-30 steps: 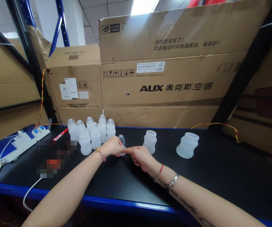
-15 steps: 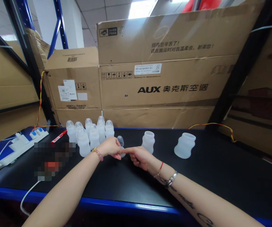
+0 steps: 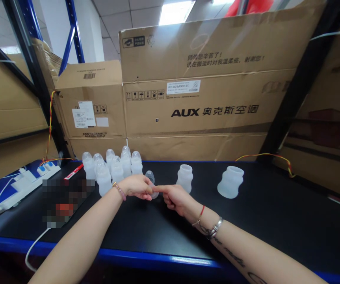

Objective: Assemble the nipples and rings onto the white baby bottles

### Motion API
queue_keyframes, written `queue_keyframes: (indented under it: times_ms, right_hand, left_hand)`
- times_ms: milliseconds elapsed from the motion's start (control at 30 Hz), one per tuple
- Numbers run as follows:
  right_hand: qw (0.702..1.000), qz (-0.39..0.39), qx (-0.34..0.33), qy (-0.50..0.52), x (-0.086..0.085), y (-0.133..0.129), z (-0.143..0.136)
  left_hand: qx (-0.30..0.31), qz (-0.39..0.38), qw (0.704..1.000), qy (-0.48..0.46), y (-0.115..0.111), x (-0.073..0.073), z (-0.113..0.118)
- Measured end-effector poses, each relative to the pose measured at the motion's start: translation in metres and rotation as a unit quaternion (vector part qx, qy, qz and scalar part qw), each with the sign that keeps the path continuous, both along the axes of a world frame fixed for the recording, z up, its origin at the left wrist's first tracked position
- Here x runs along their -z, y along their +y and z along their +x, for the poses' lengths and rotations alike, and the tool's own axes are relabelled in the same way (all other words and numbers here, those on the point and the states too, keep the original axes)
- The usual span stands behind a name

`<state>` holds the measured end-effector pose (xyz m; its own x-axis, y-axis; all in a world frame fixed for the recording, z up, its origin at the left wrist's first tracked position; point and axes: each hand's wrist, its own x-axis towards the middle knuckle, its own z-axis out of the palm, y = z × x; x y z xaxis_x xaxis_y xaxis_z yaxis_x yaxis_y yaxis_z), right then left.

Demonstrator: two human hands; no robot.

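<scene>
My left hand [image 3: 140, 187] is closed in a pinch on a small translucent bottle part [image 3: 155, 194], mostly hidden by the fingers. My right hand [image 3: 174, 197] meets it from the other side, index finger stretched to the part and the other fingers curled. Just behind them stands a clear dome cap [image 3: 149, 176]. Several frosted bottles with clear caps [image 3: 103, 177] are grouped left of my hands. To the right stand an uncapped frosted bottle body [image 3: 184, 178] and a second, wider-looking one [image 3: 230, 182].
A red marker [image 3: 73, 172] and a blurred-out patch [image 3: 69, 201] lie at the left, near a white power strip [image 3: 28, 183] with cables. Cardboard panels [image 3: 211, 146] wall off the back of the black tabletop [image 3: 146, 232]. A blue edge [image 3: 158, 254] runs along the front.
My left hand has turned slightly and its fingers have shifted on the small part. My right hand has barely moved. The bottles stand where they were.
</scene>
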<state>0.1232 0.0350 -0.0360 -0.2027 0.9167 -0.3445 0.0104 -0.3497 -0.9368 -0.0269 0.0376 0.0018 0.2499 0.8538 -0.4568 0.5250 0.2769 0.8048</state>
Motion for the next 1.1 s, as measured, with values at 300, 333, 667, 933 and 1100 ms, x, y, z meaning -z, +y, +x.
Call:
queue_keyframes:
  times_ms: [300, 333, 667, 933, 1100]
  right_hand:
    - [1.000, -0.010, -0.008, -0.005, 0.000, -0.001, -0.002]
    - [1.000, -0.009, -0.008, -0.003, 0.000, -0.001, -0.002]
    - [1.000, -0.021, 0.016, -0.004, 0.002, 0.004, 0.000]
    - [0.998, -0.041, 0.011, 0.051, -0.001, 0.011, 0.003]
    - [0.994, -0.079, 0.004, 0.078, -0.002, 0.016, 0.005]
  left_hand:
    - [0.033, 0.002, 0.999, -0.013, 0.006, 0.007, -0.007]
    - [0.037, 0.001, 0.999, -0.019, 0.007, 0.008, -0.007]
    - [-0.002, -0.053, 0.990, -0.131, 0.010, 0.007, -0.009]
    - [0.000, -0.017, 0.990, -0.142, 0.011, 0.005, -0.013]
    - [-0.002, 0.054, 0.999, -0.008, 0.007, 0.004, -0.004]
